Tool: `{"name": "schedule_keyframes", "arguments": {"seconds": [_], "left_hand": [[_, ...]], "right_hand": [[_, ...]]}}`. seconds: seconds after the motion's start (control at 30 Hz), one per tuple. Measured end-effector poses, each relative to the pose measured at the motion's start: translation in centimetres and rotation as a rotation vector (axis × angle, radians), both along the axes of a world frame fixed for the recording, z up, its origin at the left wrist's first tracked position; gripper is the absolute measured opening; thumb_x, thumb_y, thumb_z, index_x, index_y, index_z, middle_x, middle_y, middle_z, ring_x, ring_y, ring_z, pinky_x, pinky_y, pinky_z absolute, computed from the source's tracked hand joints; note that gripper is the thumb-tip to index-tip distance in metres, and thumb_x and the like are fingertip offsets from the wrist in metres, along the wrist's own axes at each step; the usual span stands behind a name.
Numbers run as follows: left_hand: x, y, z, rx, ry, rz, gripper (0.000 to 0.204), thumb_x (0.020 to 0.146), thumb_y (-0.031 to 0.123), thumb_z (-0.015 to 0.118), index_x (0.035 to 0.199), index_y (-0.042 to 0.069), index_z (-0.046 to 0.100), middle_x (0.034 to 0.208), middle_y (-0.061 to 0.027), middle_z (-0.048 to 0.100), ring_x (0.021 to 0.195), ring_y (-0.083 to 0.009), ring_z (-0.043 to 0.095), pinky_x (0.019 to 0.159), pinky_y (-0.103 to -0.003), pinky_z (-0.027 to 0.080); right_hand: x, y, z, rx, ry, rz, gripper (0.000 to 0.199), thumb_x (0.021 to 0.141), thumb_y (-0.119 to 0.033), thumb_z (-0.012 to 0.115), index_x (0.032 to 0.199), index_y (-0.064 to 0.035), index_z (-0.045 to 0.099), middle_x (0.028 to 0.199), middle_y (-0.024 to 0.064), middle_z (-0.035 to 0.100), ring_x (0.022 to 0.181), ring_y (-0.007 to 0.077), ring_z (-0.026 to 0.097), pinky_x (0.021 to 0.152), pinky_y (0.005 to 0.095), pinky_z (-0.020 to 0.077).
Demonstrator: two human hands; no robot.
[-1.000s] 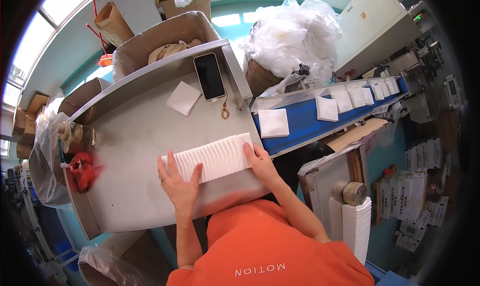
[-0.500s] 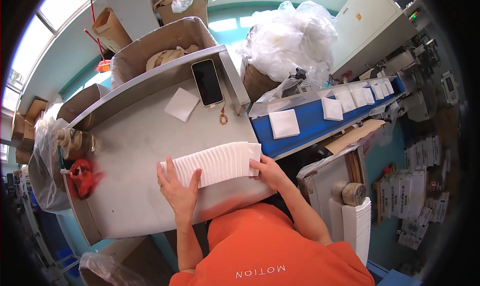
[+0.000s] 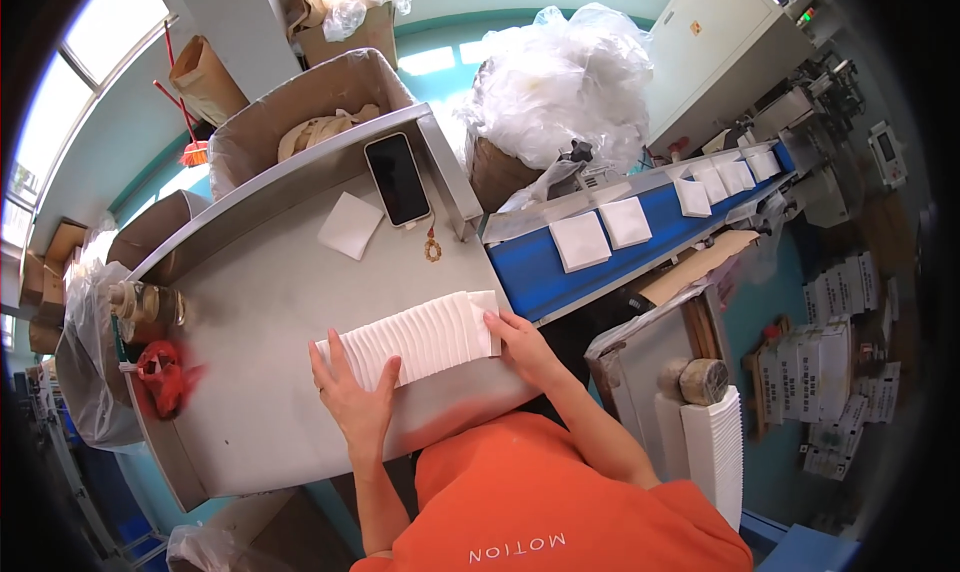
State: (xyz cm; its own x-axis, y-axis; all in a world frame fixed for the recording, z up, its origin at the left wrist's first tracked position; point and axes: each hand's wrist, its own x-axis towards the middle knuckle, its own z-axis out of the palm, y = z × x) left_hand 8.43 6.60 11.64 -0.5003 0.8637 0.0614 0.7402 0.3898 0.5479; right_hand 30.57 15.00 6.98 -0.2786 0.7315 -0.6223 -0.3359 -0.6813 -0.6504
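Row of white folded squares [image 3: 420,337], packed face to face, lies on the near part of the grey tabletop [image 3: 260,422], directly between the two hands. Long axis runs left to right, right end tipped slightly toward the far side.

Left hand [image 3: 355,397] at the left end: thumb and fingers spread wide, thumb along the near side, fingers about the left end. Right hand [image 3: 528,350] at the right end: appears to be pinching the end piece [image 3: 486,324], which sits slightly askew from the pack; most of those fingers hidden, so full extent of contact cannot be told.

Key relation: blue conveyor belt [image 3: 527,275] abuts the tabletop's right edge, to the right and far of the row, angling away to far right. Right hand clearly the nearer one to it; left hand has the whole row in between. Nearest on the belt, two white squares [image 3: 580,242] lie flat, side by side; more sit in a tighter group farther along.

Elsewhere on tabletop: one loose white square [image 3: 351,225] flat, far side of the row, well apart from both hands. Black-screened phone [image 3: 397,179] just right of it, with a small looped charm [image 3: 432,246] at its near end. Red plastic bag [image 3: 162,377] toward the left edge, near the glass jars [image 3: 150,302].
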Motion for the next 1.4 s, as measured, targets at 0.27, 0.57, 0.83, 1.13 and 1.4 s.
{"name": "schedule_keyframes", "arguments": {"seconds": [0.27,0.57,0.83,1.13,1.4], "left_hand": [[0.6,-0.1,0.1,-0.005,-0.046,-0.050,0.088,0.079,0.045,0.074,0.147,0.010,0.031,0.150,-0.0263,0.022,0.136,-0.0445,0.028,0.108,-0.051,0.030],[0.9,-0.1,0.2,0.018,-0.030,-0.034,0.086,0.080,0.045,0.074,0.146,0.008,0.034,0.149,-0.0281,0.023,0.135,-0.0460,0.029,0.107,-0.051,0.031],[1.1,-0.2,-0.3,0.060,-0.066,-0.092,0.087,0.076,0.042,0.077,0.144,0.008,0.036,0.147,-0.0270,0.027,0.131,-0.0454,0.033,0.106,-0.051,0.032],[1.7,0.2,-0.3,0.084,-0.028,-0.082,0.085,0.076,0.040,0.078,0.143,0.007,0.038,0.147,-0.0272,0.025,0.129,-0.0462,0.034,0.104,-0.053,0.032],[1.6,0.2,-0.2,0.066,-0.068,-0.098,0.085,0.076,0.041,0.078,0.143,0.006,0.038,0.147,-0.0274,0.025,0.130,-0.0459,0.033,0.104,-0.053,0.033]], "right_hand": [[3.3,1.1,-1.0,0.138,-0.285,-0.170,0.035,0.096,-0.029,0.059,0.118,-0.0036,0.050,0.108,0.0098,0.062,0.090,0.0188,0.065,0.076,0.0291,0.0526],[0.6,-0.7,0.3,0.008,0.009,0.035,0.037,0.094,-0.034,0.059,0.117,-0.0045,0.060,0.096,0.0023,0.064,0.080,0.0114,0.059,0.071,0.0260,0.0471],[4.3,1.1,-1.0,0.012,-0.130,-0.186,0.036,0.096,-0.031,0.058,0.117,-0.0022,0.054,0.105,0.0074,0.063,0.091,0.0156,0.062,0.078,0.0271,0.0499],[1.2,-0.6,-0.3,-0.019,0.099,0.074,0.036,0.094,-0.027,0.060,0.121,-0.0033,0.056,0.105,0.0033,0.063,0.092,0.0113,0.059,0.077,0.0286,0.0484],[4.6,0.6,-1.8,0.026,-0.166,-0.241,0.032,0.095,-0.026,0.059,0.119,-0.0038,0.055,0.103,0.0055,0.063,0.092,0.0177,0.065,0.076,0.0284,0.0529]]}}
